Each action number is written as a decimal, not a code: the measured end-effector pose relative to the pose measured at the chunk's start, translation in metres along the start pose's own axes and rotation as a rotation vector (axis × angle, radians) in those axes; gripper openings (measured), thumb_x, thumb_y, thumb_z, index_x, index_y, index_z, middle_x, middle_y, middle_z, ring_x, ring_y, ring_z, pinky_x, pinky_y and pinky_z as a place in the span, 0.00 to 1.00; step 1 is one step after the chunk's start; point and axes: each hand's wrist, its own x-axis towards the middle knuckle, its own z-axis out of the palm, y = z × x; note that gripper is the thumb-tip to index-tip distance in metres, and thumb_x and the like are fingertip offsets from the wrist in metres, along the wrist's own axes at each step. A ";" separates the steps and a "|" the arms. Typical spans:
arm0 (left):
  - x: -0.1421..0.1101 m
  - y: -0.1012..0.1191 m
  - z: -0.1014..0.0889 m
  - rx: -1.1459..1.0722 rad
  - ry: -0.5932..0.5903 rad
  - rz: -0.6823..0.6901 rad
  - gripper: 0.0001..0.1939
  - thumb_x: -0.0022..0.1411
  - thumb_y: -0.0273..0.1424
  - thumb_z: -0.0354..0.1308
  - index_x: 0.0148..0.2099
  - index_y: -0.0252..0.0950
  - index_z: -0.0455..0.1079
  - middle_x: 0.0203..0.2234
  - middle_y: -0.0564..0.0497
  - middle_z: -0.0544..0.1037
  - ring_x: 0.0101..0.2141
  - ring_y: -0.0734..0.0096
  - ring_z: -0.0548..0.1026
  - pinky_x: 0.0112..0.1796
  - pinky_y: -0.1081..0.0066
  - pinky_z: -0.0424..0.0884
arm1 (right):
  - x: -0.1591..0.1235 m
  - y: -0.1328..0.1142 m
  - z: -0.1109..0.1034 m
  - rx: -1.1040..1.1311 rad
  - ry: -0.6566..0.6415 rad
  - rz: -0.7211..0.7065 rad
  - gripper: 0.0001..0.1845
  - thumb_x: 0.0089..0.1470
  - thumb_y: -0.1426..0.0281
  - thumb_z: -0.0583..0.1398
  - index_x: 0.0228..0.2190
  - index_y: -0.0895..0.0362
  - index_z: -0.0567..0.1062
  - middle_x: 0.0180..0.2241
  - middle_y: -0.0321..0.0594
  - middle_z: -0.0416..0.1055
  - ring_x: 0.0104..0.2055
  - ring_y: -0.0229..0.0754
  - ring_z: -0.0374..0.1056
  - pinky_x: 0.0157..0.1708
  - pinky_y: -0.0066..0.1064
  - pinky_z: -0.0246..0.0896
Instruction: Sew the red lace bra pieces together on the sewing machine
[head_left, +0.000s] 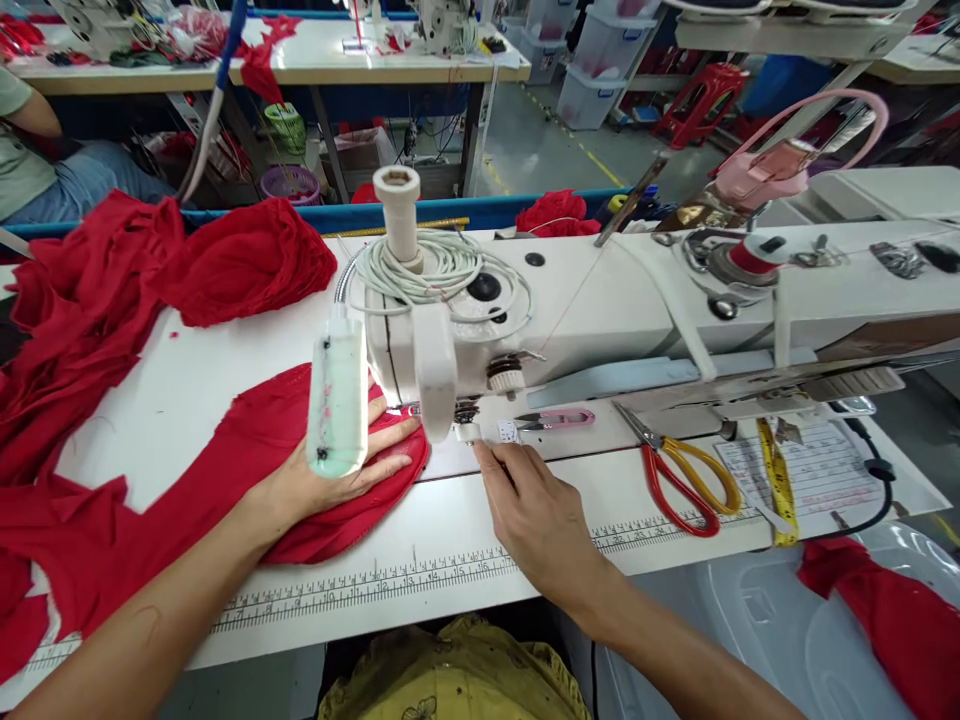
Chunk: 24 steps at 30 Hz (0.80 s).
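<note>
My left hand [386,448] lies flat with fingers spread on a piece of red fabric [345,535], beside the needle area of a white sewing machine [600,290]. A pale lamp [337,400] on a flexible neck covers part of that hand. My right hand [536,515] is closed just right of the needle area, its fingertips at a small white part [467,432] low on the machine head. What those fingertips hold, if anything, is too small to tell. Thread snips with a pink handle [570,418] lie behind the right hand on the machine bed.
Scissors with red and yellow handles [679,485] lie to the right, near a yellow tape measure [776,480] and a written sheet [825,470]. Red fabric [82,300] is heaped at the left. A printed ruler [420,580] runs along the table's front edge. Another person [52,150] sits far left.
</note>
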 end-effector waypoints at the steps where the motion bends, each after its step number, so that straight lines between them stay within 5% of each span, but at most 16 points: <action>1: 0.001 0.002 -0.001 0.000 -0.018 -0.004 0.23 0.70 0.43 0.51 0.64 0.48 0.66 0.46 0.46 0.78 0.44 0.55 0.75 0.56 0.48 0.60 | -0.004 0.003 0.001 0.014 0.011 -0.003 0.20 0.60 0.83 0.53 0.52 0.67 0.73 0.39 0.48 0.73 0.41 0.43 0.68 0.32 0.29 0.67; 8: -0.009 0.028 -0.040 0.043 -0.079 0.029 0.20 0.70 0.39 0.52 0.63 0.49 0.67 0.54 0.44 0.74 0.51 0.51 0.70 0.54 0.45 0.63 | -0.021 0.005 -0.002 0.203 0.058 0.013 0.21 0.62 0.83 0.51 0.53 0.64 0.72 0.38 0.45 0.73 0.39 0.39 0.70 0.29 0.26 0.63; 11: -0.023 0.053 -0.063 0.123 -0.018 0.005 0.16 0.71 0.35 0.50 0.58 0.46 0.71 0.57 0.43 0.71 0.54 0.48 0.68 0.54 0.42 0.61 | -0.021 0.001 -0.006 0.302 -0.002 0.035 0.21 0.65 0.80 0.48 0.55 0.63 0.71 0.37 0.45 0.72 0.36 0.38 0.70 0.24 0.24 0.60; 14: -0.031 0.091 -0.065 0.167 0.096 -0.211 0.13 0.71 0.37 0.51 0.45 0.36 0.73 0.43 0.42 0.75 0.42 0.59 0.72 0.47 0.54 0.67 | -0.014 -0.005 -0.009 0.446 -0.030 0.101 0.16 0.67 0.70 0.51 0.52 0.61 0.72 0.35 0.43 0.74 0.32 0.38 0.70 0.24 0.24 0.61; 17: -0.034 0.128 -0.045 0.245 0.114 -0.413 0.14 0.69 0.40 0.52 0.36 0.35 0.70 0.29 0.46 0.71 0.30 0.62 0.68 0.31 0.63 0.65 | 0.002 -0.015 -0.013 0.638 -0.061 0.124 0.12 0.67 0.69 0.52 0.41 0.57 0.75 0.29 0.36 0.75 0.28 0.36 0.70 0.28 0.25 0.63; 20: -0.039 0.148 -0.035 0.255 0.233 -0.460 0.11 0.69 0.25 0.46 0.36 0.37 0.69 0.25 0.48 0.71 0.28 0.63 0.69 0.30 0.65 0.65 | 0.024 -0.027 -0.023 0.767 -0.086 0.007 0.14 0.67 0.72 0.50 0.42 0.56 0.75 0.33 0.38 0.77 0.33 0.37 0.72 0.35 0.26 0.65; 22: -0.049 0.153 -0.050 0.095 0.262 -0.408 0.14 0.70 0.23 0.43 0.39 0.38 0.69 0.24 0.50 0.71 0.25 0.66 0.70 0.27 0.68 0.66 | 0.040 -0.035 -0.034 0.867 -0.135 -0.143 0.16 0.65 0.75 0.50 0.47 0.57 0.74 0.41 0.42 0.77 0.43 0.38 0.72 0.44 0.29 0.66; 24: -0.065 0.156 -0.080 -0.147 0.194 -0.300 0.14 0.72 0.27 0.42 0.40 0.41 0.69 0.25 0.52 0.73 0.24 0.70 0.72 0.25 0.72 0.68 | 0.053 -0.045 -0.047 1.059 -0.317 -0.302 0.17 0.65 0.76 0.49 0.48 0.57 0.73 0.45 0.41 0.76 0.48 0.37 0.70 0.49 0.29 0.65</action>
